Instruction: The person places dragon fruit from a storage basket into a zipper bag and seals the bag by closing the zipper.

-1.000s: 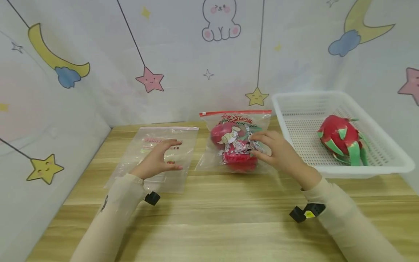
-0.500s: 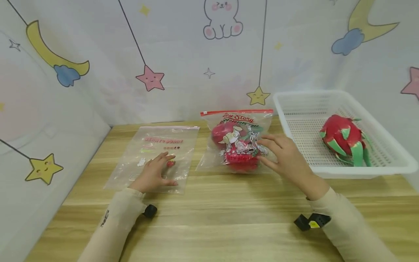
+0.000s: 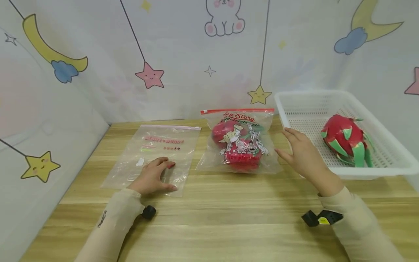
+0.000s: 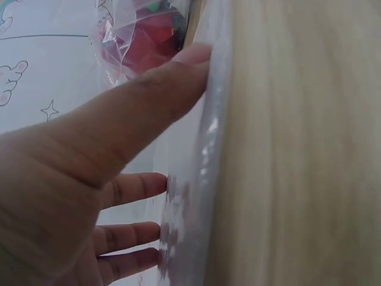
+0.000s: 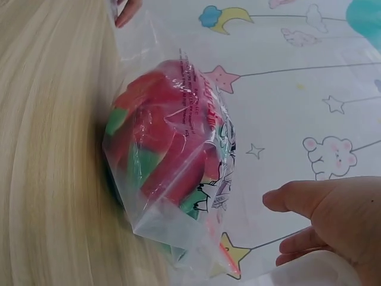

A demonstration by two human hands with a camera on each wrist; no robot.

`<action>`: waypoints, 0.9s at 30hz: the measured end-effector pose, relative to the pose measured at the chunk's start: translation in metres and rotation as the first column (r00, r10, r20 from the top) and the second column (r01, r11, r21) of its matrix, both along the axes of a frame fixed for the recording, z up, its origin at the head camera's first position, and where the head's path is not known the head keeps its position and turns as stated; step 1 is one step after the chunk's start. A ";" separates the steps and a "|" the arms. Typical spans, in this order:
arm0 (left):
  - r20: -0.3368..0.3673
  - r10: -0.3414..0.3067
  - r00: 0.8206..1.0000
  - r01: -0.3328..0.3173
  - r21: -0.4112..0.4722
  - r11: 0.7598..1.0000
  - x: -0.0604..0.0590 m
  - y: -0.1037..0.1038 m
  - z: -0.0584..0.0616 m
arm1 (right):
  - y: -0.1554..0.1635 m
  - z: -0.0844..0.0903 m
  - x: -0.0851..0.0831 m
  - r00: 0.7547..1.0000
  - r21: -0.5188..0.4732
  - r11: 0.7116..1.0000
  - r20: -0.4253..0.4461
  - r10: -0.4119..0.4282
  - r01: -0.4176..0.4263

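My left hand (image 3: 153, 177) rests with spread, relaxed fingers on a flat clear zip bag (image 3: 131, 156) with pink lettering. In the left wrist view its fingertips meet the bag's plastic surface (image 4: 205, 149). To the right lies a second zip bag (image 3: 204, 160) with a red slider top, bulging with red-and-green dragon fruits (image 5: 149, 119). My right hand (image 3: 306, 156) hovers between that filled bag and the white basket, thumb and fingers apart, holding nothing. Inside the basket (image 3: 307, 174) sits another dragon fruit (image 3: 343, 133), red with green leaf tips.
Both bags and the basket stand on a wood-grain table (image 3: 226, 218). A white cloth backdrop (image 3: 183, 47) printed with stars and moons rises behind them. The basket's near left corner is close beside my right hand.
My left hand has come down and nearer onto the flat bag. My right hand has drawn away from the filled bag, moving right toward the basket. The bags and fruit stay put.
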State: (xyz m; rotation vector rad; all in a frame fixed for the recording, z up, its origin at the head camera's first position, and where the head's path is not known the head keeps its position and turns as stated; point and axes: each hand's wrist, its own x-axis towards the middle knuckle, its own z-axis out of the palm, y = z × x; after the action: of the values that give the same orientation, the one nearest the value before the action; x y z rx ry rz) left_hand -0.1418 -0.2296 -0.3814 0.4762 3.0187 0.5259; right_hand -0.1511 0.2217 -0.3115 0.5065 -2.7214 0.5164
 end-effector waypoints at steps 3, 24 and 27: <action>-0.006 -0.001 1.000 0.001 -0.012 1.000 0.004 0.004 0.002 | 0.001 0.001 0.000 1.000 0.000 1.000 0.029 -0.004 0.004; -0.074 -0.045 0.996 0.031 -0.178 0.984 0.045 0.044 0.013 | 0.000 0.001 -0.001 0.998 -0.010 1.000 0.061 0.000 0.001; -0.082 -0.053 0.995 0.034 -0.211 0.977 0.056 0.052 0.016 | 0.001 0.000 -0.001 0.998 -0.013 1.000 0.055 0.001 0.000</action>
State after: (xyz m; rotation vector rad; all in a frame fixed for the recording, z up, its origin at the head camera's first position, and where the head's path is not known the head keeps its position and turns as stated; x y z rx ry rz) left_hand -0.0856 -0.1779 -0.3650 0.5634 3.0901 0.1849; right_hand -0.1520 0.2225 -0.3113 0.4972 -2.7683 0.5552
